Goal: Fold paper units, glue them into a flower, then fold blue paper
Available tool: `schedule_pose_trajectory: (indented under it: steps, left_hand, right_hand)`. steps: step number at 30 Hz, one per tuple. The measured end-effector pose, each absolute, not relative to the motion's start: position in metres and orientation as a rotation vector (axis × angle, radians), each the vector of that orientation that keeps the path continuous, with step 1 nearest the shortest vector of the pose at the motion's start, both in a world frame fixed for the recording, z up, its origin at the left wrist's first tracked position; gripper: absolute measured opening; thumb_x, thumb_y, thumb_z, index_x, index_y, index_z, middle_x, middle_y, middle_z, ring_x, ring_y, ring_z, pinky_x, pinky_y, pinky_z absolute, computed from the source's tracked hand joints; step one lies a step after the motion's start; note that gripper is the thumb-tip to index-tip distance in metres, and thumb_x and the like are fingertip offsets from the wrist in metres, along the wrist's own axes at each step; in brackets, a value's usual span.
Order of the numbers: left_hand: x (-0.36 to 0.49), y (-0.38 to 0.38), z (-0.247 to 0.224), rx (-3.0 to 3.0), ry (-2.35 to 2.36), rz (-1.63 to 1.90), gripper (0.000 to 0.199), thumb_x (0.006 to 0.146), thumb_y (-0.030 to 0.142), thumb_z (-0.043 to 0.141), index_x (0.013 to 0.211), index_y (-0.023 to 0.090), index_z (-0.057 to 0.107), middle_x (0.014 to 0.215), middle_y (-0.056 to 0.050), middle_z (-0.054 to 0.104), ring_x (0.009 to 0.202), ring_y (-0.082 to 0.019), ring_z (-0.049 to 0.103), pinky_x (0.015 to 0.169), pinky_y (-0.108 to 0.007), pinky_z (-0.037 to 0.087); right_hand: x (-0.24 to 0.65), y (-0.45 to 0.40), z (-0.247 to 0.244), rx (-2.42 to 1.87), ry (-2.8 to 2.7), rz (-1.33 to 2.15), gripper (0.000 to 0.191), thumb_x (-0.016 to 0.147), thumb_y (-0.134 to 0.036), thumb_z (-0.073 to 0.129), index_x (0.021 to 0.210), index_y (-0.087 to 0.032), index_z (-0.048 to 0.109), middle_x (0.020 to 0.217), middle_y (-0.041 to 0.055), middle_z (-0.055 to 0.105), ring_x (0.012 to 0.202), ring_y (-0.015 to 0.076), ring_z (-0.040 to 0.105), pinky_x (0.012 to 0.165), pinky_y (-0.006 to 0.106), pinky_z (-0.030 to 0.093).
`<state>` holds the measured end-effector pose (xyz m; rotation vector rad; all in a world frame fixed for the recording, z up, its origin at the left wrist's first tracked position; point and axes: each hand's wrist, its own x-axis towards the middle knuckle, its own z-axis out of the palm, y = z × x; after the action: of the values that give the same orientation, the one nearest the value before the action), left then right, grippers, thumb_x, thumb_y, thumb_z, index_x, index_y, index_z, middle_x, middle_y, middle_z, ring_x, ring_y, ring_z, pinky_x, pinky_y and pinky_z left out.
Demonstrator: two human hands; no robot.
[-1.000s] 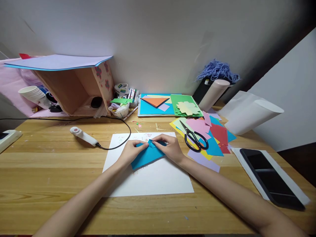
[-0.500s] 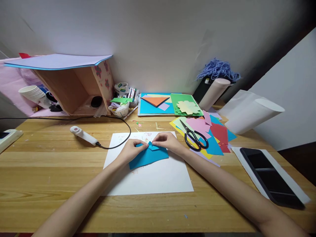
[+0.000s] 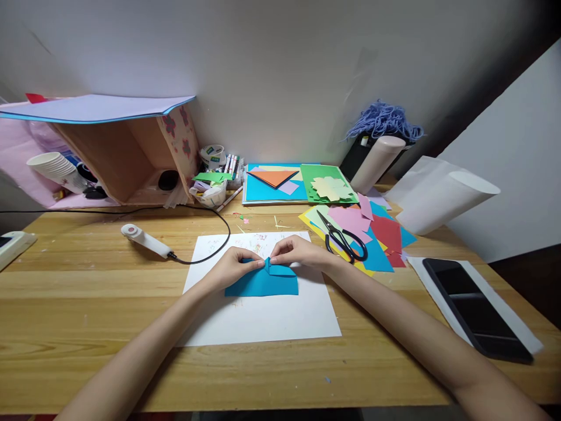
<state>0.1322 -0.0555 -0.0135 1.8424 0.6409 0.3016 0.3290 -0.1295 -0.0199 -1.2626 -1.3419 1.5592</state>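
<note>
A folded piece of blue paper lies over a white sheet on the wooden table. Its far edge has a small pointed fold in the middle and a narrow flap to the right. My left hand pinches that edge just left of the point, thumb on top. On the other side of the point, my right hand grips the paper between thumb and fingers. The fingers partly cover the far edge. Faint coloured marks show on the white sheet around the blue paper.
Black-handled scissors rest on coloured paper scraps to the right. A phone lies beyond them. A corded white tool is at the left, near an open cardboard box. Paper rolls stand at the back right.
The blue paper has turned slightly, so its near edge now runs almost level. The narrow flap on its right side shows more clearly. Both hands still pinch the far edge.
</note>
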Motion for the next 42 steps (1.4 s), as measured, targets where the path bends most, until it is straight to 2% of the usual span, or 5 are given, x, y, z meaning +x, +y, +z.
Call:
schedule_pose_trajectory:
  steps: [12,20,27,34,42]
  left_hand:
    - [0.132,-0.053,-0.015,1.869,0.618,0.236,0.026,0.074,0.039,0.060,0.075,0.016,0.071,0.078,-0.003,0.071,0.073,-0.016,0.059,0.068,-0.024,0.042]
    - [0.131,-0.052,-0.018,1.884,0.658,0.259,0.027,0.074,0.041,0.059,0.075,0.016,0.070,0.080,-0.003,0.071,0.075,-0.017,0.059,0.069,-0.024,0.041]
    - [0.133,-0.056,-0.015,1.898,0.739,0.286,0.029,0.073,0.043,0.058,0.071,0.016,0.070,0.076,-0.004,0.069,0.073,-0.017,0.059,0.066,-0.025,0.041]
    - [0.134,-0.058,-0.014,1.942,0.777,0.308,0.027,0.072,0.041,0.058,0.069,0.016,0.070,0.073,-0.003,0.069,0.070,-0.016,0.058,0.064,-0.025,0.040]
    - [0.134,-0.059,-0.017,1.975,0.781,0.320,0.027,0.072,0.040,0.058,0.068,0.015,0.069,0.070,-0.002,0.068,0.067,-0.015,0.055,0.061,-0.024,0.038]
  right_hand:
    - [0.329,-0.129,-0.028,-1.289,-1.407,1.510,0.029,0.068,-0.040,0.068,0.076,-0.013,0.066,0.061,-0.0012,0.053,0.052,0.0066,0.042,0.046,0.020,0.029]
    - [0.320,-0.129,-0.034,-1.309,-1.340,1.324,0.023,0.066,-0.035,0.069,0.067,-0.013,0.062,0.069,0.0023,0.060,0.062,0.0109,0.053,0.058,0.023,0.039]
    - [0.327,-0.128,-0.029,-1.314,-1.341,1.452,0.028,0.070,-0.041,0.065,0.072,-0.014,0.064,0.059,-0.0022,0.052,0.054,0.0077,0.044,0.049,0.021,0.033]
    - [0.317,-0.131,-0.034,-1.266,-1.299,1.323,0.024,0.067,-0.037,0.069,0.070,-0.013,0.063,0.069,0.0017,0.059,0.063,0.0108,0.052,0.059,0.023,0.039]
    - [0.315,-0.130,-0.034,-1.252,-1.367,1.295,0.024,0.073,-0.037,0.062,0.069,-0.014,0.059,0.062,-0.0022,0.051,0.058,0.0090,0.046,0.054,0.021,0.034]
